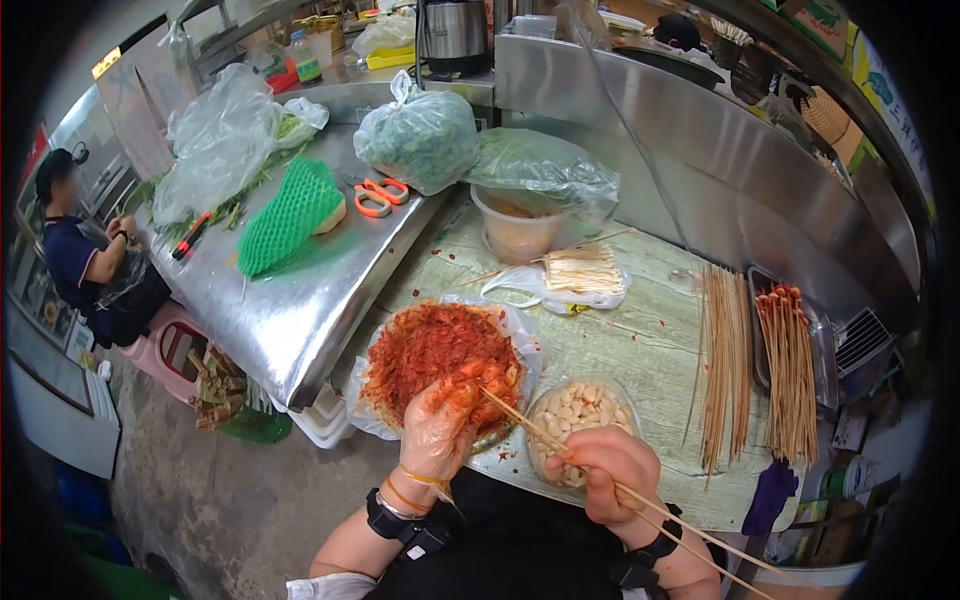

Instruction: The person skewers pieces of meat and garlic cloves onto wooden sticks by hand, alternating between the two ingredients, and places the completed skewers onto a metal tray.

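Note:
My left hand [440, 430], in a clear plastic glove smeared red, is closed at the front rim of a bowl of red-coated meat pieces [425, 345]. Its fingertips pinch a red-coated meat piece [470, 380] at the tip of a bamboo skewer [530, 425]. My bare right hand [610, 470] grips that skewer, and a second shaft trails below it. Just beyond the right hand stands a clear tub of peeled garlic cloves [578, 408]. The bowl is lined with a clear plastic bag.
Bare skewers [725, 370] lie at the right, beside loaded skewers [785, 350] in a metal tray [822, 350]. Small pale sticks [583, 270] lie on a bag behind the bowl. Scissors [378, 197] rest on the steel table [310, 310]. A person [80, 240] sits at far left.

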{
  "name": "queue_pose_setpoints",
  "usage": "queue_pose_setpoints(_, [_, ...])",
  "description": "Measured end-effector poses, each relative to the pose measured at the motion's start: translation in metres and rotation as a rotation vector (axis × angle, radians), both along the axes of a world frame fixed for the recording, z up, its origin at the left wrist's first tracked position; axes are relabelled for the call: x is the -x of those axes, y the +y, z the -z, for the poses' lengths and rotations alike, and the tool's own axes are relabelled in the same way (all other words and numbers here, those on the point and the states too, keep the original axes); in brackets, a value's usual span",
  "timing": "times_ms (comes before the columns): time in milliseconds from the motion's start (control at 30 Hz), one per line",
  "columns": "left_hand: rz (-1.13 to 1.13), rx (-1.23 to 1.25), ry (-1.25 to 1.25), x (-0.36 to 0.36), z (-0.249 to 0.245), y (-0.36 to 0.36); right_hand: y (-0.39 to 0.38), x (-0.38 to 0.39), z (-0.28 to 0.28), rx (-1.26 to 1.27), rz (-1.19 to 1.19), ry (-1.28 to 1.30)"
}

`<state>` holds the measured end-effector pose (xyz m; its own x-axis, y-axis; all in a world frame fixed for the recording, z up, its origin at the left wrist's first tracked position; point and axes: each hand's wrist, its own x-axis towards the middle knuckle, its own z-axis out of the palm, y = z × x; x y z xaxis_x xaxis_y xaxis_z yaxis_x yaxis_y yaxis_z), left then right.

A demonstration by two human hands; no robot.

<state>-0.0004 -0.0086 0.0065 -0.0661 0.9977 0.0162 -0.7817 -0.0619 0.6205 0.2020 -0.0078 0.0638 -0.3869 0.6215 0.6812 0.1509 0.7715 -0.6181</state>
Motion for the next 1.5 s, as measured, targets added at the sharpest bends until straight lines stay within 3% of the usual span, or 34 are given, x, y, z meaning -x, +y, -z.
queue_pose_setpoints(333, [-0.114,0.008,0.179,-0.001,0.003,0.0,0.001,0.001,-0.01,0.084,0.006,0.039])
queue_pose_setpoints(400, [-0.071,0.011,0.13,0.001,0.005,-0.001,-0.003,-0.001,-0.005,0.219,0.018,0.15])
queue_pose_setpoints(633, [0.015,-0.047,-0.03,-0.001,0.001,0.004,-0.002,-0.006,0.003,0.236,0.093,0.177])
queue_pose_setpoints(700, [0.007,-0.052,0.08,0.0,0.007,0.004,-0.002,-0.006,0.004,0.226,0.085,0.188])
queue_pose_setpoints(1133, [-0.037,-0.013,0.071,-0.001,0.013,0.005,-0.004,-0.01,0.012,0.209,0.079,0.228])
queue_pose_setpoints(1500, [-0.049,-0.017,0.062,-0.002,0.013,0.005,-0.003,-0.001,0.007,0.142,0.073,0.082])
